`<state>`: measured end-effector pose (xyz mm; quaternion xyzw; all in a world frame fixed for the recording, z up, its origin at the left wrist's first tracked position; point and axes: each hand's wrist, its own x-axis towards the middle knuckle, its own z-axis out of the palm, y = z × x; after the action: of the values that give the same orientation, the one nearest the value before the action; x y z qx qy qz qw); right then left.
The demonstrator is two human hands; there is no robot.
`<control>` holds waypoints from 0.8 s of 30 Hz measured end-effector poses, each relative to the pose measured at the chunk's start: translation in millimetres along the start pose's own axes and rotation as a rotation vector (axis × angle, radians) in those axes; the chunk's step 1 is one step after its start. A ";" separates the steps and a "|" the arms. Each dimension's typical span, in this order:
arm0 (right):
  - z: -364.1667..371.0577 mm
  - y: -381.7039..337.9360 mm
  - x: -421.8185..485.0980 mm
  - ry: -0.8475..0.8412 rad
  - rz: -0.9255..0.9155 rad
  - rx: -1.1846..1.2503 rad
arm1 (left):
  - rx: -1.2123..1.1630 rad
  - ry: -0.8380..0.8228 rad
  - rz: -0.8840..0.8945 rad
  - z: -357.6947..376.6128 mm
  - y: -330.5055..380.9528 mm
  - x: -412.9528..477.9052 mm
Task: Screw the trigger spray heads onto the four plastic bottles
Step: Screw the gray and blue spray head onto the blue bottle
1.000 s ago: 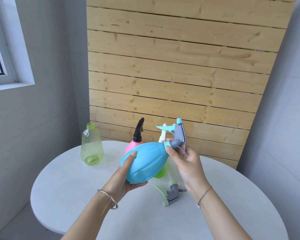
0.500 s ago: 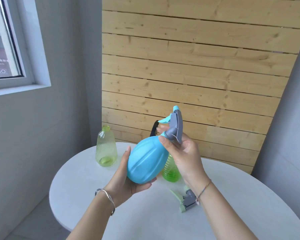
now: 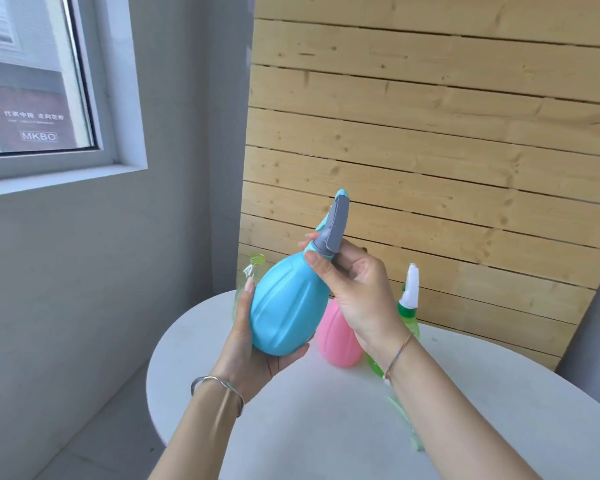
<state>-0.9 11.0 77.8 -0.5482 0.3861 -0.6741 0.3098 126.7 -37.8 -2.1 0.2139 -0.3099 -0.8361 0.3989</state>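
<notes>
My left hand (image 3: 253, 355) cups the underside of a blue bulb-shaped bottle (image 3: 286, 306), held tilted above the white round table (image 3: 326, 427). My right hand (image 3: 357, 289) is closed around the collar of the grey and blue trigger spray head (image 3: 335, 225) seated on that bottle's neck. Behind my hands stands a pink bottle (image 3: 336, 336), its top hidden. A green clear bottle with a white and green spray head (image 3: 409, 289) stands to its right. An open-necked green clear bottle (image 3: 257, 261) peeks out behind the blue one. A loose green spray head (image 3: 407, 424) lies mostly hidden behind my right forearm.
A wooden slat panel (image 3: 430, 150) leans against the wall behind the table. A window (image 3: 32, 81) is set in the grey wall on the left. The table edge drops to the floor at the lower left.
The view has swung left and closer. The blue bottle is held more upright and higher. My right hand has turned on the spray head collar, and the pink bottle shows below my hands.
</notes>
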 end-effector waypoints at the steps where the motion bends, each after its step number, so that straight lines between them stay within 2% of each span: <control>1: 1.7 1.5 1.5 0.012 0.004 0.011 | 0.000 0.004 -0.004 -0.6 2.9 -0.5; 8: 15.3 5.5 15.9 0.036 -0.007 -0.049 | -0.056 0.014 -0.046 -2.3 19.3 0.8; 12: 20.7 11.7 22.3 0.036 0.009 -0.074 | -0.107 0.074 -0.041 -6.3 18.6 7.3; 17: 17.3 10.2 31.8 -0.202 0.243 -0.026 | -0.157 0.123 -0.035 -19.3 19.3 13.5; 19: 18.4 9.0 37.2 -0.221 0.336 0.026 | -0.157 0.130 -0.044 -23.2 20.4 14.5; 22: 23.2 13.5 44.5 -0.099 0.359 0.025 | 0.018 0.201 -0.038 -25.1 23.6 14.9; 24: 23.8 20.4 48.7 -0.036 0.355 -0.001 | 0.284 0.387 0.000 -26.7 23.9 15.5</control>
<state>12.2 -44.7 87.0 -0.4836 0.4714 -0.5988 0.4306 146.5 -71.1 -6.5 0.4241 -0.3424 -0.7274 0.4168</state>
